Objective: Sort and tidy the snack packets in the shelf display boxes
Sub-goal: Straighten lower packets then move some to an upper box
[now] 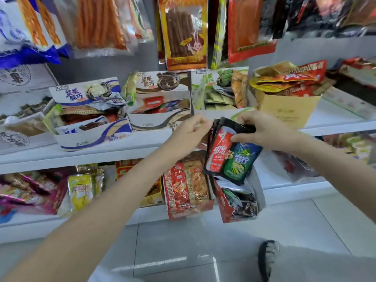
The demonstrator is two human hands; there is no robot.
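While both hands are up in front of the shelf, the black packets [227, 151] with the red and green cans printed on them hang between them, a thin stack rather than one. The right hand [262, 131] pinches the stack at its top edge, thumb on the front, fingers curled over the back, so the packets dangle face-out. The left hand [192, 132] is curled against the stack's left edge, apparently pinching it, though what its fingertips do is hidden; probably squaring the packets up so they go in as one neat bundle.

Straight below the packets sits a red box [225, 208] on the lower shelf, tipped forward and holding more of the same dark packets, so that's likely where they belong. Just left of that box is another red box [189, 212] of orange and red packets standing upright. Above the packets, the upper shelf's white boxes [93, 137] hold a jumble of mixed packets, not yet sorted.
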